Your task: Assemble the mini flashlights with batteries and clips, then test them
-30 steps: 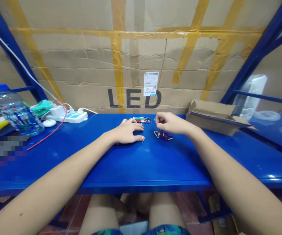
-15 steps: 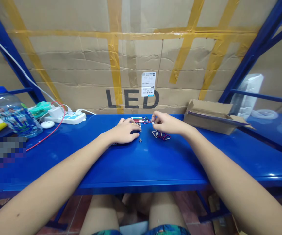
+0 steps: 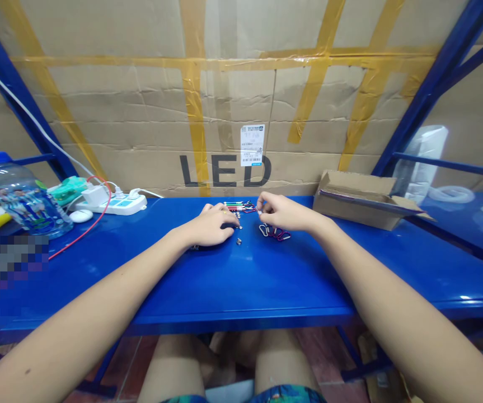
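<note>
My left hand (image 3: 213,225) lies palm down on the blue table, fingers stretched and slightly apart. Beside its fingertips are small silver metal pieces (image 3: 238,215), partly covered by the hand. Another small metal piece (image 3: 239,242) lies apart, just nearer to me. My right hand (image 3: 282,211) is held over the table with thumb and forefinger pinched around a small pale thing too tiny to name. Below it rest several carabiners (image 3: 275,232) in silver and dark red. Behind and between the hands, thin coloured rods with clips (image 3: 233,206) lie side by side.
An open cardboard box (image 3: 356,201) stands at the right. To the left are a plastic bottle (image 3: 25,196), a white power strip (image 3: 126,205) and a red cable (image 3: 85,233). A large taped carton (image 3: 149,134) walls off the back of the blue table (image 3: 241,291).
The view has shifted slightly. My left fingers have moved a little over the small metal pieces; my right hand keeps its pinch in nearly the same place.
</note>
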Demonstrator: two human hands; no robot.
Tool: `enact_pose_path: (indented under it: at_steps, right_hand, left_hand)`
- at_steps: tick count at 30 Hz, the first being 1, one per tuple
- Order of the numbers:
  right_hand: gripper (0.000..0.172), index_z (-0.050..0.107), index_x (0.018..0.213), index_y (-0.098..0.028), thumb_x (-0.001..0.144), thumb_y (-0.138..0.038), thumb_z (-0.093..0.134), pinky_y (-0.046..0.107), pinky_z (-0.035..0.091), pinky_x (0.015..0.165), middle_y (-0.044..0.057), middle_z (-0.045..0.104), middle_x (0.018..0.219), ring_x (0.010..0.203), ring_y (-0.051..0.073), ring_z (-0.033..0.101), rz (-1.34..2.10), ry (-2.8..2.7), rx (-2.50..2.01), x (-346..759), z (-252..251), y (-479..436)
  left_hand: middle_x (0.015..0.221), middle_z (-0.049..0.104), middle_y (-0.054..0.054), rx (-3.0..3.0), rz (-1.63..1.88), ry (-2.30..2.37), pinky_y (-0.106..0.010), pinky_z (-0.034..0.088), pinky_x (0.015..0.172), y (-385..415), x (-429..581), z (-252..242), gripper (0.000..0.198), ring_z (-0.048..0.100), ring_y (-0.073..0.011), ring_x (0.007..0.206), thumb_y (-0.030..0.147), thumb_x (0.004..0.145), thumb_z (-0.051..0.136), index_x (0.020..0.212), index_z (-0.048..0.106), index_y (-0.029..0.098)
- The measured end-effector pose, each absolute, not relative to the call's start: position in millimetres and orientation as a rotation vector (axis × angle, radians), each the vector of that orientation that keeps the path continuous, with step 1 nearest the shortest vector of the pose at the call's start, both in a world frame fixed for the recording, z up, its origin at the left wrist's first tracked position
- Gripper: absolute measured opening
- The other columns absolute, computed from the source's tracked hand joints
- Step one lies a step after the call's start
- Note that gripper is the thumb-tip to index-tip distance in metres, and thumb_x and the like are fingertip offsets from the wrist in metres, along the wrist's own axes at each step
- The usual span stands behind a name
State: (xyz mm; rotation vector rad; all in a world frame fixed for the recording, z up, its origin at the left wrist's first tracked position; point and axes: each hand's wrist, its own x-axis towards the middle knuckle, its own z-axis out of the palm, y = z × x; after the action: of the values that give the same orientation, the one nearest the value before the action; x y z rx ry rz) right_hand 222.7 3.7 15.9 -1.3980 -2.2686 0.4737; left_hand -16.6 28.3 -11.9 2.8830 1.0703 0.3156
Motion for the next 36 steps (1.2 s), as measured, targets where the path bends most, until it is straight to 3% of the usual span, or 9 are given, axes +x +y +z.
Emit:
enact_pose_path:
  at_steps: [4,8,13,16,22,26,32,36]
  right_hand:
    - [0.032,0.053,0.11,-0.018,0.078,-0.018,0.057,0.027,0.041,0.06,0.0,0.065,0.077,0.065,0.015,0.055,0.547,-2.251,-1.373,222,14,4]
    - [0.048,0.054,0.126,-0.015,0.078,-0.015,0.057,0.027,0.043,0.064,0.001,0.066,0.078,0.068,0.015,0.058,0.559,-2.277,-1.292,217,9,6]
    - [0.036,0.06,0.114,-0.016,0.077,-0.016,0.059,0.027,0.042,0.061,0.002,0.068,0.079,0.068,0.016,0.06,0.577,-2.348,-1.248,207,2,6]
    - [0.025,0.06,0.1,-0.017,0.076,-0.015,0.062,0.025,0.041,0.061,0.002,0.067,0.08,0.069,0.015,0.06,0.549,-2.369,-1.229,202,-1,5]
    - [0.005,0.061,0.079,-0.016,0.075,-0.019,0.063,0.024,0.033,0.058,-0.002,0.06,0.07,0.064,0.013,0.05,0.524,-2.374,-1.244,200,-2,6]
    - [0.019,0.061,0.064,-0.016,0.077,-0.03,0.065,0.025,0.029,0.057,-0.004,0.052,0.061,0.06,0.011,0.043,0.61,-2.428,-1.218,201,-2,8]
    - [0.017,0.068,0.071,-0.016,0.078,-0.031,0.063,0.026,0.032,0.058,-0.003,0.055,0.062,0.06,0.011,0.044,0.671,-2.425,-1.203,202,0,5]
    - [0.015,0.068,0.076,-0.016,0.08,-0.027,0.06,0.025,0.037,0.057,-0.001,0.06,0.064,0.059,0.012,0.051,0.772,-2.389,-1.237,201,-2,5]
  left_hand:
    - [0.111,0.072,-0.003,2.904,0.415,1.063,-0.044,0.031,0.095,34,-22,-14,0.032,0.05,-0.0265,0.113,0.016,0.088,0.048,0.106,0.072,0.027]
    - [0.107,0.071,-0.007,2.989,0.384,1.126,-0.04,0.031,0.086,40,-22,-17,0.026,0.049,-0.0273,0.103,0.022,0.092,0.052,0.107,0.073,0.024]
    - [0.095,0.071,-0.008,3.051,0.27,1.186,-0.039,0.03,0.082,38,-17,-14,0.025,0.046,-0.0281,0.098,0.022,0.093,0.051,0.098,0.076,0.024]
    - [0.098,0.071,-0.008,3.009,0.266,1.201,-0.039,0.031,0.084,35,-15,-11,0.022,0.047,-0.0287,0.1,0.027,0.091,0.055,0.1,0.075,0.023]
    - [0.098,0.072,-0.007,2.942,0.271,1.171,-0.04,0.033,0.088,36,-13,-11,0.021,0.049,-0.0288,0.103,0.028,0.09,0.056,0.099,0.075,0.024]
    - [0.092,0.07,-0.008,2.871,0.286,1.242,-0.039,0.036,0.086,41,-14,-14,0.012,0.053,-0.0283,0.1,0.026,0.086,0.061,0.084,0.072,0.02]
    - [0.083,0.068,-0.007,2.991,0.4,1.145,-0.038,0.04,0.081,28,-15,-9,0.012,0.06,-0.0239,0.084,0.023,0.09,0.057,0.081,0.064,0.018]
    - [0.089,0.07,-0.005,2.898,0.754,1.049,-0.032,0.045,0.074,18,-12,-4,0.011,0.063,-0.0202,0.082,0.022,0.093,0.053,0.089,0.063,0.017]
